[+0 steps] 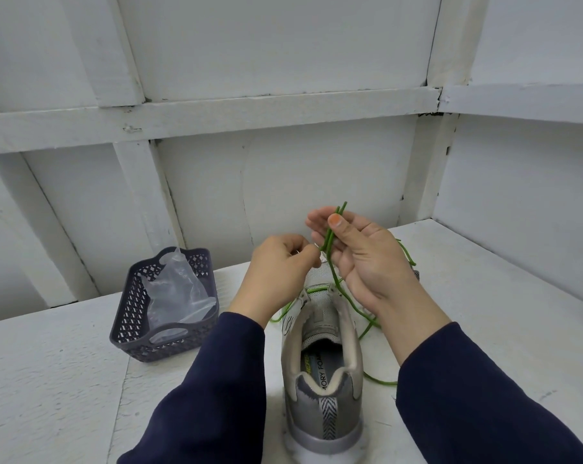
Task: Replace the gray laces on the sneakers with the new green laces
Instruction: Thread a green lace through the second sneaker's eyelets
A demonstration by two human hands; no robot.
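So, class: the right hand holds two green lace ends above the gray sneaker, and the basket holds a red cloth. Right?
No. The head view shows the basket holding a clear plastic bag, not a red cloth. The right hand does hold green lace ends above the sneaker.

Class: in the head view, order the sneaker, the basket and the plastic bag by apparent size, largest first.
1-2. sneaker and basket: look alike; sneaker is nearer, so unranked.
3. plastic bag.
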